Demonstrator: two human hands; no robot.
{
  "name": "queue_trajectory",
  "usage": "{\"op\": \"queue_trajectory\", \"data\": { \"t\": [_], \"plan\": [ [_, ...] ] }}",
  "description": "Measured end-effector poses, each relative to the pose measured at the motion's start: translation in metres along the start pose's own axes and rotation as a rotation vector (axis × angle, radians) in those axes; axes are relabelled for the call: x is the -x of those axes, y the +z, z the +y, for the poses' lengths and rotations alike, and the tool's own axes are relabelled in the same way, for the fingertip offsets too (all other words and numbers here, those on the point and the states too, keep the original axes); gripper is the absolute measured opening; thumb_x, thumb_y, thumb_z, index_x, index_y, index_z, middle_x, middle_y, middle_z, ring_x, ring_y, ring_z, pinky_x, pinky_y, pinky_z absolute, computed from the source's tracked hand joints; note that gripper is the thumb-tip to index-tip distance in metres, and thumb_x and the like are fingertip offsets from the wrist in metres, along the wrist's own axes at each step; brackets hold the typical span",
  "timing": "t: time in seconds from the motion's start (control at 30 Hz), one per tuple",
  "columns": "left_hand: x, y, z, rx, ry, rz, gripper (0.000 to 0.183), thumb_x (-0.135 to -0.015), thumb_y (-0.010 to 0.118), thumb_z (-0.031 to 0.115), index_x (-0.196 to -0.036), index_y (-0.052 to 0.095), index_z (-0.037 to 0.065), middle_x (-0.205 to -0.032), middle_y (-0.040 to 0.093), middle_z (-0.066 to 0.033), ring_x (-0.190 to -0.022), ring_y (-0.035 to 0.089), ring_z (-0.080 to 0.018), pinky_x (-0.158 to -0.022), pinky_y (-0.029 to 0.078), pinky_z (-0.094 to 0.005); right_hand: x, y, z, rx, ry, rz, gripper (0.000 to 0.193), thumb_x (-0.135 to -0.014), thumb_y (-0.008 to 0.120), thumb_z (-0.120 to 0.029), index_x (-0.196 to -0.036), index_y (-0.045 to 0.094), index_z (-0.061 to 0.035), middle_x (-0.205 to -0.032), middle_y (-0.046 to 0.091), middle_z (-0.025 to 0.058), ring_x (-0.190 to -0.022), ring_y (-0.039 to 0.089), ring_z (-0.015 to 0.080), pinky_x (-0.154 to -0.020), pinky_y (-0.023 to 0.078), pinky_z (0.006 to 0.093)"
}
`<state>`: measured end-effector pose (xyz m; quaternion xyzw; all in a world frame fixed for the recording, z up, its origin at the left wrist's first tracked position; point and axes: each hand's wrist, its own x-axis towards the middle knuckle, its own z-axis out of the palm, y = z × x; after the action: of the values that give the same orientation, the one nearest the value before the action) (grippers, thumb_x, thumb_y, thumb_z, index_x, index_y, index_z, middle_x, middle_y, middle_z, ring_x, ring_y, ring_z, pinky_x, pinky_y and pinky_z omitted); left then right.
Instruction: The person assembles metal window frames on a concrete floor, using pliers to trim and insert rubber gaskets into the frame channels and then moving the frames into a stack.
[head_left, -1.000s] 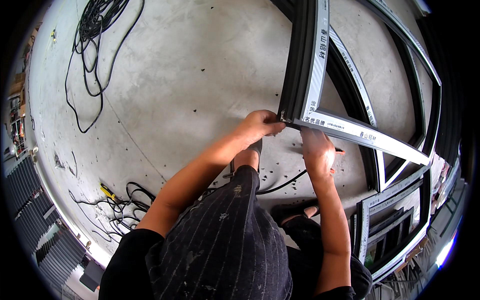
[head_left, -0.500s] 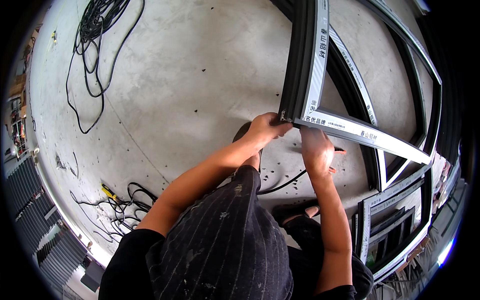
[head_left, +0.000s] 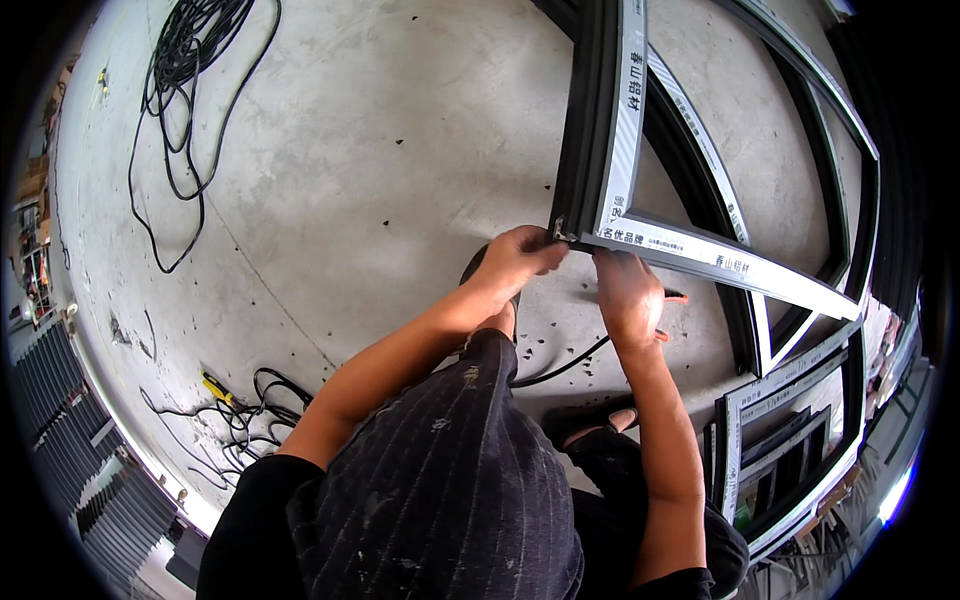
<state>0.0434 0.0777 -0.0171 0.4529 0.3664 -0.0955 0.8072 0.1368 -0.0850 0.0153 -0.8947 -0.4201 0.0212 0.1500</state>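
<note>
A dark metal window frame (head_left: 585, 120) with pale printed film on its faces rises at the right, its near corner facing me. My left hand (head_left: 512, 265) is at the left side of that corner, fingers curled and thumb bent in; whatever it pinches is too small to make out. Just under the lower bar (head_left: 720, 258), my right hand (head_left: 630, 300) is closed, its fingertips hidden by the bar. Two orange handle ends of a tool (head_left: 676, 297) stick out to the right of this hand; the tool's head is hidden.
Black cable (head_left: 195, 50) lies coiled on the concrete floor at the far left. More tangled cable (head_left: 255, 420) and a yellow-black tool (head_left: 217, 387) are near my left elbow. Smaller frames (head_left: 790, 430) stand at the right. Dark profiles (head_left: 60, 385) are stacked at the left edge.
My left hand's fingertips have drawn back slightly left from beneath the frame corner. My right hand stays under the bar with the orange handles beside it.
</note>
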Motion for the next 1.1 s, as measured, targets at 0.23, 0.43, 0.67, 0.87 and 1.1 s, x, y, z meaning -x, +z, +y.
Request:
{"op": "queue_trajectory", "data": {
  "t": [0.23,0.43,0.67,0.87,1.1],
  "plan": [
    [-0.005,-0.001,-0.002,-0.474,0.168,0.117,0.024,-0.093,0.061,0.02,-0.096,0.063,-0.004,-0.079,0.067,-0.0072,-0.075,0.061,-0.0144,-0.071,0.047,-0.0265,0.0,0.0,0.0,0.006,-0.003,-0.009,0.026,-0.073,0.063,-0.002,-0.097,0.067,-0.0113,-0.082,0.06,0.0063,-0.072,0.062,0.0267,-0.058,0.052,0.0369],
    [-0.001,0.003,-0.008,-0.253,0.093,0.079,0.024,-0.092,0.063,0.02,-0.098,0.062,-0.003,-0.081,0.066,-0.0059,-0.074,0.06,-0.0136,-0.07,0.047,-0.0255,0.0,0.0,-0.001,0.0,0.005,-0.012,0.026,-0.073,0.064,-0.002,-0.097,0.067,-0.0111,-0.082,0.06,0.007,-0.072,0.062,0.0273,-0.058,0.052,0.0376],
    [-0.013,0.012,-0.021,0.133,-0.009,0.019,0.026,-0.088,0.069,0.025,-0.098,0.064,0.002,-0.081,0.066,-0.0039,-0.074,0.061,-0.0116,-0.072,0.048,-0.0255,0.013,-0.006,-0.009,-0.329,0.181,-0.004,0.035,-0.08,0.064,-0.002,-0.114,0.06,-0.0081,-0.085,0.062,0.0125,-0.072,0.062,0.0304,-0.059,0.05,0.0378],
    [-0.011,0.02,-0.016,0.171,-0.034,0.051,0.021,-0.086,0.07,0.022,-0.092,0.064,0.003,-0.078,0.064,-0.0023,-0.069,0.059,-0.0105,-0.065,0.045,-0.0252,0.163,0.022,-0.011,-1.02,0.941,-0.539,0.041,-0.078,0.071,-0.009,-0.116,0.058,0.0011,-0.08,0.066,0.0087,-0.079,0.063,0.0139,-0.07,0.05,0.0295],
    [-0.011,0.016,-0.015,0.092,-0.038,0.056,0.022,-0.087,0.069,0.026,-0.091,0.064,0.005,-0.077,0.066,-0.0027,-0.069,0.061,-0.0109,-0.067,0.044,-0.0252,0.219,-0.002,-0.067,-1.374,1.099,-1.058,0.026,-0.086,0.066,-0.012,-0.106,0.063,0.0039,-0.095,0.068,0.01,-0.091,0.065,0.0198,-0.086,0.051,0.0333]
  ]
}}
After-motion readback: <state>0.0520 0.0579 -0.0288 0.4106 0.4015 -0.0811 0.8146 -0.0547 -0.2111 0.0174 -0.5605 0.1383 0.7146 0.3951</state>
